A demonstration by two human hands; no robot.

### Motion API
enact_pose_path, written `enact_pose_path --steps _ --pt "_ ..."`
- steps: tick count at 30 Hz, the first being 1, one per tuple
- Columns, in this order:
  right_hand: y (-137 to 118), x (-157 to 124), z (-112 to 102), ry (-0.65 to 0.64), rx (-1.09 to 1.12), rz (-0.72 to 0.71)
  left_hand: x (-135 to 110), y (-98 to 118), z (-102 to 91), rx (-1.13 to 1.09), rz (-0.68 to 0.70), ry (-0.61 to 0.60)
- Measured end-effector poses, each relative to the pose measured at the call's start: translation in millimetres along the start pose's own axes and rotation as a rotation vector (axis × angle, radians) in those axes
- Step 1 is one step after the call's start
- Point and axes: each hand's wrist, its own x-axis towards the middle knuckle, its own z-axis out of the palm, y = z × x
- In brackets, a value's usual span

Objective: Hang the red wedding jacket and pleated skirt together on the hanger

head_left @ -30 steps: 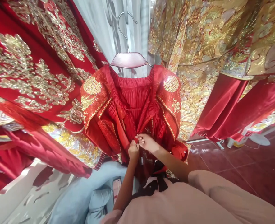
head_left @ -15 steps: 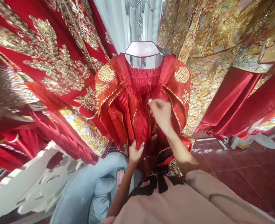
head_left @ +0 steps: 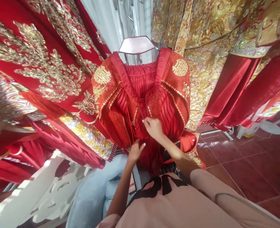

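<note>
Both hands work at the front of a red embroidered jacket (head_left: 140, 104): the right hand (head_left: 153, 127) pinches its thin cord, while the left hand (head_left: 135, 151) lies just below with fingers loosely spread on the fabric. This jacket hangs from a hanger (head_left: 136, 46) between other gold-worked garments (head_left: 208, 47).

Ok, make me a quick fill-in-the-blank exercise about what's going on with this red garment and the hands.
1. The red jacket hangs on a ____ with a metal hook.
2. The right hand touches the jacket's front, higher up than the ____ hand.
3. The embroidery on the hanging robes is ____ in colour.
4. The floor is laid with dark red ____.

Missing words: hanger; left; gold; tiles
</note>
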Motion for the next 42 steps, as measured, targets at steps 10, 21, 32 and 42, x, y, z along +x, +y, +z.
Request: enact_pose_path --steps 10,21,32,42 --pt "14 -16 -14 -0.05 0.26 -0.018 100 94 -21.2 -0.551 0.07 0.058" --pt "3 55 -12 0.005 0.589 -0.011 86 86 -11.0 -0.079 0.191 0.152" --pt "-7 35 -23 0.022 0.934 0.138 94 111 -24.6 -0.264 0.253 0.309" --pt "2 19 -39 0.027 0.329 -0.074 109 121 -26.5 -0.137 0.101 0.115"
